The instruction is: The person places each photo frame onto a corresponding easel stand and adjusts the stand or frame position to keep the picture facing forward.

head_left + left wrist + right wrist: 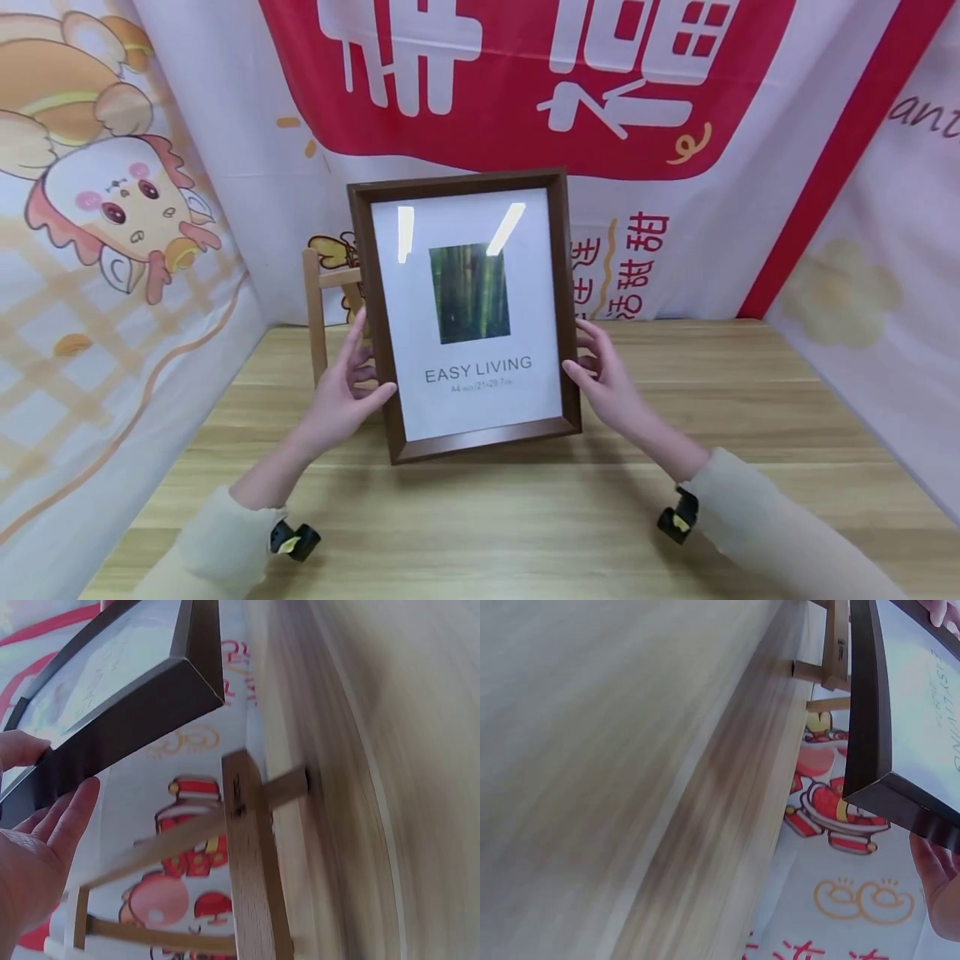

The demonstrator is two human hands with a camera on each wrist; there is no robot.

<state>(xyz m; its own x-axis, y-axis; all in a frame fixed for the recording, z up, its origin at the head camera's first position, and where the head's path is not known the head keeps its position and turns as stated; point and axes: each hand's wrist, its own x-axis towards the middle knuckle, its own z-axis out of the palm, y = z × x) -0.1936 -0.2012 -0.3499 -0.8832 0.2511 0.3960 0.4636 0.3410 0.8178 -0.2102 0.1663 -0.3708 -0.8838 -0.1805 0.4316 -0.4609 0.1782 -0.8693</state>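
1. With the left grip (pixel 341 402) I am grasping the left side of the brown picture frame (pixel 472 350); the thumb is resting on the front of the border, the fingers are lying at the outer side.
2. With the right grip (pixel 611 387) I am grasping the opposite side likewise, thumb on the front, fingers at the side.
3. The frame is hanging between both grips above the bench (pixel 517 525), its front facing the head camera. It is tilting slightly, the lower left corner sitting lowest in the head view.
4. Behind the glazing, a white sheet is showing a green picture (pixel 470 293) over the words "EASY LIVING"; two bright reflections are crossing its upper part.
5. A wooden stand (pixel 313 321) is standing on the bench, behind the frame and to the left, partly hidden; in the left wrist view I am seeing a gap between the two.
6. A printed cloth (pixel 247 83) with a red panel (pixel 510 125) is hanging behind the bench.
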